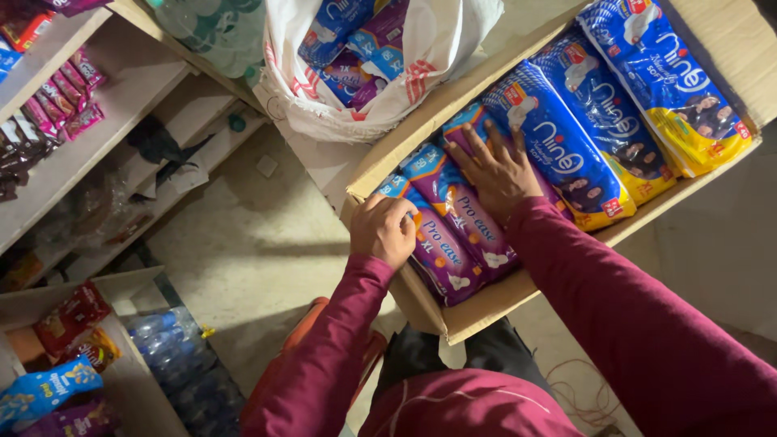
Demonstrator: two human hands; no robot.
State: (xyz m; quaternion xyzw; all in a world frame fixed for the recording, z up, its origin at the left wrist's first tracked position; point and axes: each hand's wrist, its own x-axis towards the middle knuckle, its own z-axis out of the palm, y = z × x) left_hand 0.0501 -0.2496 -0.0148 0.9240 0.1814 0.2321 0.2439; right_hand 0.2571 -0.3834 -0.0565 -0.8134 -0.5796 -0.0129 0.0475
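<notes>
Looking straight down here, both maroon sleeves reaching into an open cardboard box point(477, 316) on the floor. The left hand point(384, 229) is curled at the box's near-left edge, fingers bent over the end of a purple packet point(441, 255) — it looks closed on the packet's corner, though the fingertips themselves are hidden. The right hand point(495, 168) lies flat with fingers spread apart, palm pressed down on a second purple packet point(477, 222) just beside the first; it grips nothing, only presses. Both purple packets stand on edge, side by side, at the left end of the box. Further right in the same box sit three larger blue packs point(566, 146) with yellow corners, leaning against one another and filling the rest of the space. Beyond the box, a white sack point(324, 105) stands open with more blue and purple packets showing at its mouth. Off to the left — wooden shelves point(121, 105) carrying small pink sachets and dark wrappers, and below them a bundle of plastic water bottles point(166, 336) next to bright snack bags point(69, 324).
</notes>
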